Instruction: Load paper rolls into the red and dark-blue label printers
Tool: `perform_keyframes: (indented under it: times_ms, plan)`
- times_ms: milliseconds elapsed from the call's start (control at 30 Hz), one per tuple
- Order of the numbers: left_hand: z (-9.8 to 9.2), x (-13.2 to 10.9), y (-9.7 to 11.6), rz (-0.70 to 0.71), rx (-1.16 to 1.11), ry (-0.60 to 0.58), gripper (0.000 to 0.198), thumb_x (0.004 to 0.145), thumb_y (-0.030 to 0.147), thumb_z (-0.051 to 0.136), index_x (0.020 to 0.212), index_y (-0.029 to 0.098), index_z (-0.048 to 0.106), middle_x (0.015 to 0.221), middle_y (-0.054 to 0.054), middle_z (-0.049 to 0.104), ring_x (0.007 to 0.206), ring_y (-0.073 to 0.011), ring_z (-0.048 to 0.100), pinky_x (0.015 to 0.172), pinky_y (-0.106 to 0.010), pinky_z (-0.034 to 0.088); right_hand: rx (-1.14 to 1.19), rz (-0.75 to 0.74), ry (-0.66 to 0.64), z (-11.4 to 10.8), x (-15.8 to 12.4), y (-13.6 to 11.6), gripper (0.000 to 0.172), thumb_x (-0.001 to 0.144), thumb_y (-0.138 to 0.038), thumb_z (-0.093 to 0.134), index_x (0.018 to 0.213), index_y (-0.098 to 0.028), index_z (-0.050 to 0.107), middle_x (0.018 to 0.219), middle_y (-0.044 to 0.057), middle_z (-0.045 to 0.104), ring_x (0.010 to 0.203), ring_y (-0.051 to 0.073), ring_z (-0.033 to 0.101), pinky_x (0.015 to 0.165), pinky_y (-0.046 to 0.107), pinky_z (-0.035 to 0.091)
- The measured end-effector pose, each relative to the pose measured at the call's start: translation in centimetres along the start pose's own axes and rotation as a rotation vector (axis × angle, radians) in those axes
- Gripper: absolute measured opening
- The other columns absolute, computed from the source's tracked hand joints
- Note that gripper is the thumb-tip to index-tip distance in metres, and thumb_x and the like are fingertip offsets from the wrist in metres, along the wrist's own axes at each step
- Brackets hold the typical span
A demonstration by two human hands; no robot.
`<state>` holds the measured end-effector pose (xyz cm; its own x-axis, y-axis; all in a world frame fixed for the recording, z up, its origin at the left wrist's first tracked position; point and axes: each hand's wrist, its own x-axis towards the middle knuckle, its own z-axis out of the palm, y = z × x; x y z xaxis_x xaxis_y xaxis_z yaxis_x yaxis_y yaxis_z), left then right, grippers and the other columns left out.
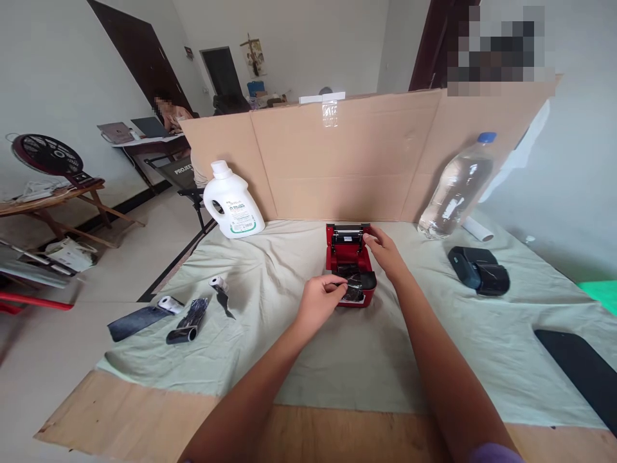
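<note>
A small red and black printer (365, 260) stands on the pale green cloth, its lid (346, 238) raised at the back. Black shiny film (355, 287) lies across the printer's front end. My left hand (319, 299) pinches the edge of that film between thumb and fingers. At the lid's right edge, my right hand (385, 254) grips it with thumb and fingertips. Off to the left lie a black film roll (193, 320), a white roll with a dark strip (169, 305) and a smaller roll (219, 284) with a dark tail.
A cardboard screen (337, 161) closes off the back. Before it stand a white detergent bottle (234, 204) and a clear water bottle (457, 186). A black device (477, 270), a white tube (477, 229) and a dark flat slab (578, 366) lie right. Someone sits far left.
</note>
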<state>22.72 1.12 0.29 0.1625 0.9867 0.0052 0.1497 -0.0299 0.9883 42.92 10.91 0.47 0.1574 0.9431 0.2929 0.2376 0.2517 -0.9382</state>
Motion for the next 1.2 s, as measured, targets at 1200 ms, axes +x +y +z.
perform_keyframes:
  times_ms: [1200]
  plan:
    - [-2.9,1.1,0.2,0.092,0.534,0.030,0.033,0.083,0.049,0.066,0.112,0.033,0.071,0.059,0.003,0.059,0.054,-0.0169,0.051,0.055,-0.025,0.029,0.217,0.126,-0.113,1.3,-6.2,5.1,0.067,0.084,-0.041,0.044,0.148,-0.024,0.037,0.154,0.006,0.046,0.138,0.025,0.048,0.109,0.042,0.045]
